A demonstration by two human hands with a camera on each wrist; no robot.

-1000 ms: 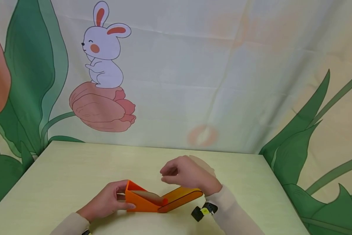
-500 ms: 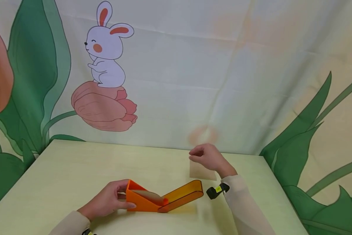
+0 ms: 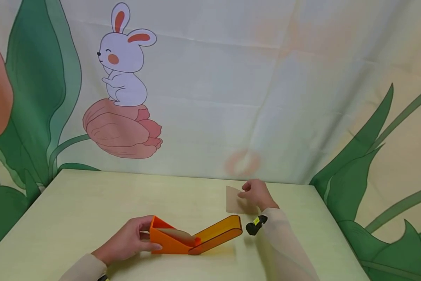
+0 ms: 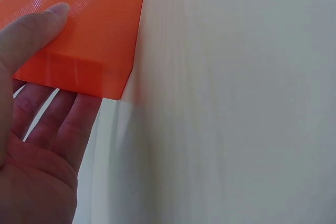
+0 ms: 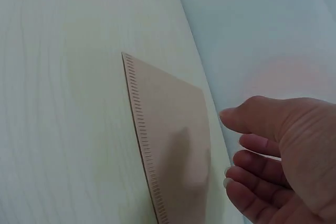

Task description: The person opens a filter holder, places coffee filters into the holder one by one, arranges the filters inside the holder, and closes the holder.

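Observation:
In the head view my left hand (image 3: 126, 241) grips the closed end of an orange case (image 3: 169, 242). In the left wrist view the thumb lies on one face of the case (image 4: 100, 35) and the fingers are behind it. An amber see-through lid (image 3: 219, 236) stands swung open to the right. Inside the case lies a brown paper (image 3: 176, 234). Farther back, a brown paper coffee filter (image 3: 233, 201) with a crimped seam lies on the table. My right hand (image 3: 260, 194) hovers beside it, fingers loosely curled and holding nothing; the right wrist view shows a gap between hand and filter (image 5: 163, 108).
The pale wood-grain table (image 3: 91, 199) ends at the back against a hanging cloth (image 3: 210, 97) printed with a rabbit, flowers and leaves. The coffee filter lies close to that back edge. A small black wrist camera (image 3: 256, 225) sits on my right wrist.
My right hand has moved from above the case to the back right, over the coffee filter, then down to its right side. The left hand and case have stayed in place.

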